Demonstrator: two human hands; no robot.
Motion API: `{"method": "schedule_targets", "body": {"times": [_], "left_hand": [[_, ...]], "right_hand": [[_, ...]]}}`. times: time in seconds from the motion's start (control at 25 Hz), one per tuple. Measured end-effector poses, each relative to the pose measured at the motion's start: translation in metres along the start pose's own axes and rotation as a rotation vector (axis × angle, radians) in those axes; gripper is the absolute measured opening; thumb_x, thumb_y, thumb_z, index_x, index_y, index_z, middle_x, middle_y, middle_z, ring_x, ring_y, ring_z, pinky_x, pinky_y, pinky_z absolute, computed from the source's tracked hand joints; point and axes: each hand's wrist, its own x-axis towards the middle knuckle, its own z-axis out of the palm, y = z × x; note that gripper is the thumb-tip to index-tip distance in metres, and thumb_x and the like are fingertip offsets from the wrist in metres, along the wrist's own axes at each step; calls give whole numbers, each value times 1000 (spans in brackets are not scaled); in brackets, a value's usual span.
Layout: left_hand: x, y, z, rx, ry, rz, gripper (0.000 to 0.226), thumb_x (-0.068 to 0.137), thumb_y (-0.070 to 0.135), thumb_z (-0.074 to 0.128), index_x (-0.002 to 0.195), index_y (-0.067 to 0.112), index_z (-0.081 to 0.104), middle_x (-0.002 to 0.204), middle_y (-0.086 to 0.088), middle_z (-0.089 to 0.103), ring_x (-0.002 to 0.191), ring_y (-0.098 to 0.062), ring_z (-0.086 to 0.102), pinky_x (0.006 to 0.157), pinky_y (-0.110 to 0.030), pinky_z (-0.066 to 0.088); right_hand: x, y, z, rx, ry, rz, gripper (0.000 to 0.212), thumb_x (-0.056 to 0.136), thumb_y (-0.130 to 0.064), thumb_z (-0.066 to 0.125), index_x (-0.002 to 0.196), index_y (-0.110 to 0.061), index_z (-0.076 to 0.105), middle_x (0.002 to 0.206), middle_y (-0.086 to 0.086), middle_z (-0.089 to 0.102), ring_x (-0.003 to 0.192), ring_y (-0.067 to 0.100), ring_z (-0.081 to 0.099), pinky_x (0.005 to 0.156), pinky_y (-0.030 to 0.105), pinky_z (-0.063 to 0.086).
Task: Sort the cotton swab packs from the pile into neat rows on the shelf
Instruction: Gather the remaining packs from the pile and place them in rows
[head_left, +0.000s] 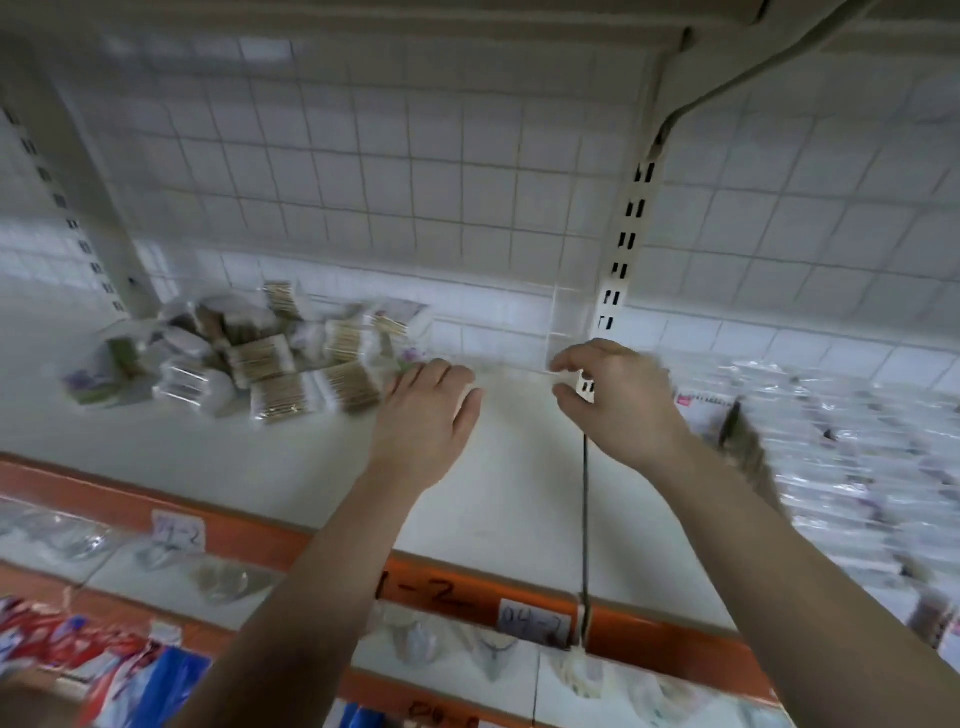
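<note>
A loose pile of cotton swab packs (249, 364), clear bags with tan sticks and white tips, lies at the back left of the white shelf (291, 467). My left hand (426, 410) reaches over the shelf with its fingers stretched out, and the fingertips are at the pile's right edge. My right hand (618, 400) is further right, at the foot of the slotted upright (621, 249). Its thumb and curled fingers pinch the near edge of a clear plastic divider (561, 322). The frame is blurred.
Rows of clear-wrapped packs (852, 457) fill the shelf section to the right. A wire grid panel (415, 171) backs the shelf. An orange price rail (441, 592) with labels runs along the front edge, and lower shelves below hold more goods.
</note>
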Motion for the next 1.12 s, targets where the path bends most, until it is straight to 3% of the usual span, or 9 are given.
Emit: {"method": "schedule_targets", "body": {"times": [0.36,0.6,0.72,0.88,1.0,1.12], "left_hand": [[-21,-150,-44,69,42,-105,33,88,37,41,101,21,66,100,-2,64,92,-28,58,83,-39,40],[-24,-221,-46,56,17,-65,31,90,37,39,100,22,65,99,0,62,96,-27,57,89,-42,39],[-22,-238,-40,37,-2,-43,31,89,37,40,100,22,65,98,1,62,95,-25,57,90,-41,37],[-27,-242,-30,-5,4,-4,27,89,35,43,96,21,66,93,3,62,89,-23,58,84,-38,33],[-30,-241,-28,-22,23,0,25,88,34,44,92,21,65,90,4,61,85,-21,58,82,-36,30],[-32,-240,-28,-55,24,-3,26,89,35,43,94,24,65,91,7,61,86,-19,57,81,-35,29]], "right_hand": [[56,-108,93,102,-89,-51,24,86,-22,61,109,-21,66,106,-2,61,99,17,56,82,26,41],[93,-157,162,101,-161,-7,25,83,-28,60,107,-27,66,102,-2,61,94,17,56,80,35,49],[102,-167,195,74,-229,51,38,72,-42,53,107,-31,66,100,-3,61,94,20,58,78,37,53],[101,-167,221,1,-244,136,35,67,-52,41,89,-31,58,94,-7,56,94,29,54,80,40,48],[95,-164,229,-4,-199,161,53,69,-58,40,111,-32,60,111,-7,56,106,26,48,91,41,42],[89,-157,232,28,-133,165,53,71,-62,49,115,-34,59,110,-10,54,107,23,49,94,37,39]]}}
